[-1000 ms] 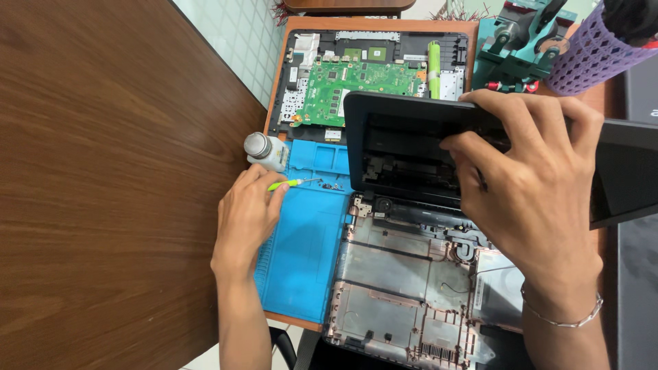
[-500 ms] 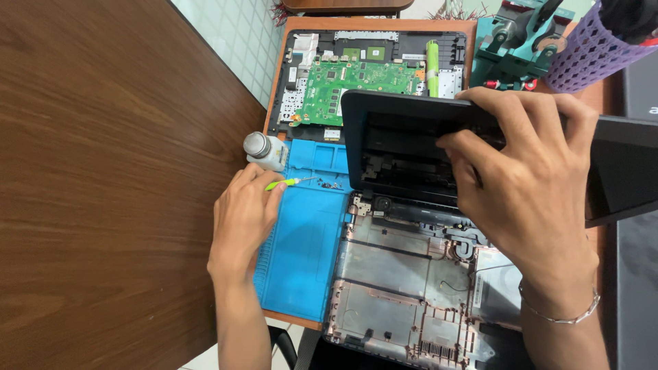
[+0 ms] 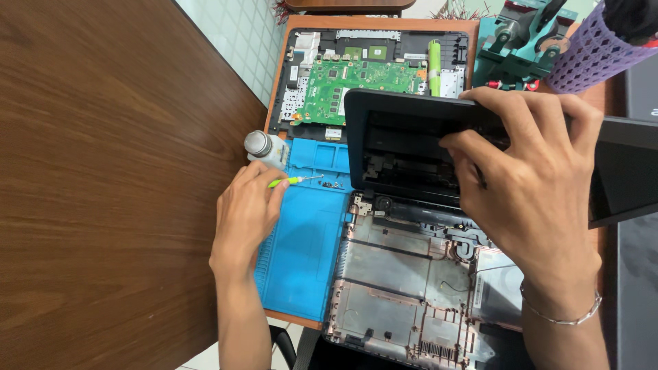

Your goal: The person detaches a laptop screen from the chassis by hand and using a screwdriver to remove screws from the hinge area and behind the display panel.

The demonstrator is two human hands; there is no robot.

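Note:
My left hand (image 3: 245,216) rests on the left edge of a blue repair mat (image 3: 305,250) and holds a small green-handled screwdriver (image 3: 293,181), its tip pointing right toward tiny screws on the mat. My right hand (image 3: 531,181) grips the top edge of a black laptop lid panel (image 3: 401,147), tilted up over an empty laptop base shell (image 3: 404,288). A silver bracelet sits on my right wrist.
A small white bottle with a metal cap (image 3: 264,147) stands by the mat's top left corner. An opened laptop with a green circuit board (image 3: 360,82) lies at the back. A teal vise (image 3: 517,44) and a purple mesh holder (image 3: 589,51) stand at the back right. A dark wooden tabletop (image 3: 103,171) fills the left.
None of the objects has moved noticeably; both hands keep the same grip and place.

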